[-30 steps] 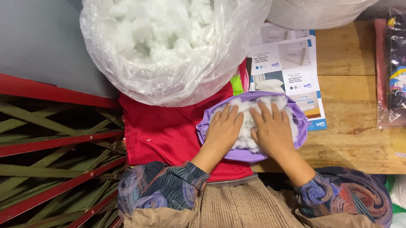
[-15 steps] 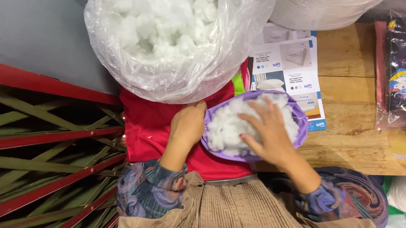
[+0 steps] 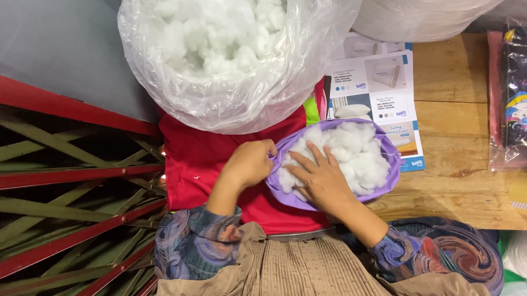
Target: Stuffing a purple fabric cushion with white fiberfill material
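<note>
Two hands on purple cover [image 3: 291, 192] | left hand [image 3: 249, 164] shifted off white stuffing [image 3: 350, 154], fingers pinching rim | right hand [image 3: 318, 178] stayed pressing, fingers spread wide

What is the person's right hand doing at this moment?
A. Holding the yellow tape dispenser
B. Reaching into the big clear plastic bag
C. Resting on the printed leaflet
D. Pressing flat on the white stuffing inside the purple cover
D: the right hand lies palm-down on the white stuffing in the purple cover, while the left hand grips the cover's rim.
</note>
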